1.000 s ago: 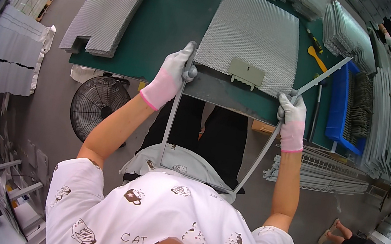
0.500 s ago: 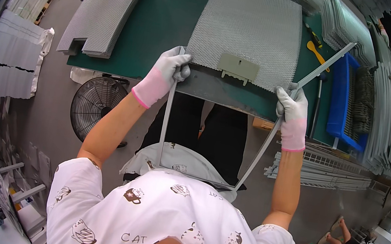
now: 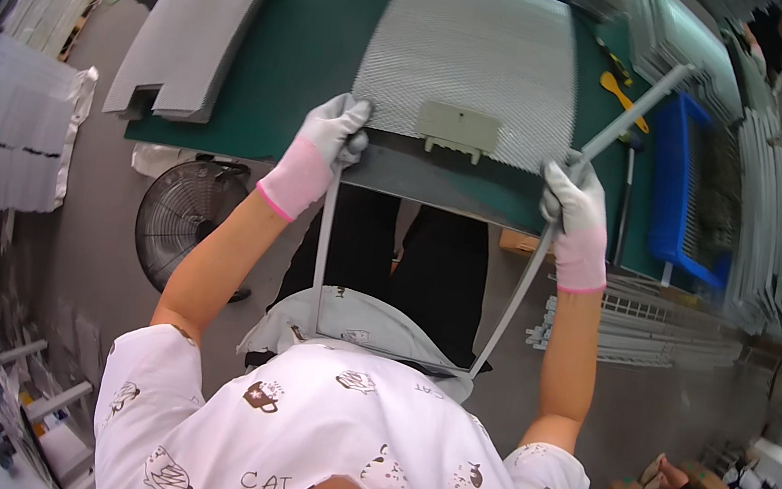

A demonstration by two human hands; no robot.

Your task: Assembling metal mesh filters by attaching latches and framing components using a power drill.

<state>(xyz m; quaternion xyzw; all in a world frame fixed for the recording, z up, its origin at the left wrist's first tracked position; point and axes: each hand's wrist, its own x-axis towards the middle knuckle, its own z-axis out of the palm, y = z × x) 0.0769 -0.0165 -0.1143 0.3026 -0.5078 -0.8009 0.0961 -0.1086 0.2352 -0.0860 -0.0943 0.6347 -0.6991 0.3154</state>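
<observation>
Fingers of the left hand curl around the left bar of a grey frame, right at the near left corner of the mesh panel. The right hand clamps the frame's right bar beside the panel's near right corner. The panel lies flat on the green table, its grey latch at the near edge. The frame's closed end sits against the person's apron. A fan stands on the floor below the left forearm.
</observation>
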